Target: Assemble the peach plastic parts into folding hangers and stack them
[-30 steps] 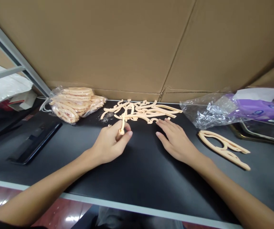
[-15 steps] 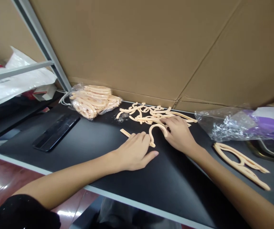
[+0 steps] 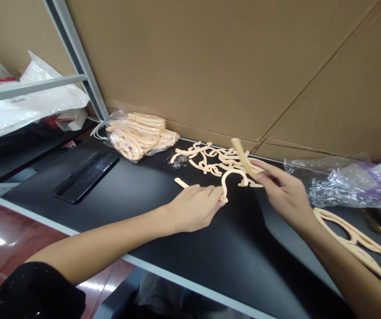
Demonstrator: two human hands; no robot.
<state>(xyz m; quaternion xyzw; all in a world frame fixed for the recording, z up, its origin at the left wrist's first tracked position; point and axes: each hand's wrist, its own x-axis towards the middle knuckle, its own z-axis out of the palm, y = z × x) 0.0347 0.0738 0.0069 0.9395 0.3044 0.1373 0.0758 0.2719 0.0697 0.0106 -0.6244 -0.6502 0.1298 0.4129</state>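
Observation:
My left hand (image 3: pixel 199 207) is closed on a cream plastic hanger piece with a curved hook (image 3: pixel 224 180); a straight arm of it sticks out to the left of my knuckles. Between the thumb and fingers of my right hand (image 3: pixel 285 190) is a second cream hanger arm (image 3: pixel 242 155), tilted up and raised over the black table (image 3: pixel 217 252). Behind both hands lies a loose pile of cream hanger parts (image 3: pixel 205 164). A folded cream hanger (image 3: pixel 353 235) rests beside my right forearm, which partly covers it.
A clear bag of hanger parts (image 3: pixel 140 133) sits at the back left, near a black phone-like slab (image 3: pixel 87 177). Crumpled clear plastic with purple wrapping (image 3: pixel 343 181) lies at right. A cardboard wall (image 3: pixel 190 66) closes the back; a metal shelf post (image 3: pixel 80 57) stands left.
My right hand has lifted a hanger arm out of the pile and drawn it right, toward me. The left hand keeps its hook piece, thumb now tucked in. The view has shifted slightly.

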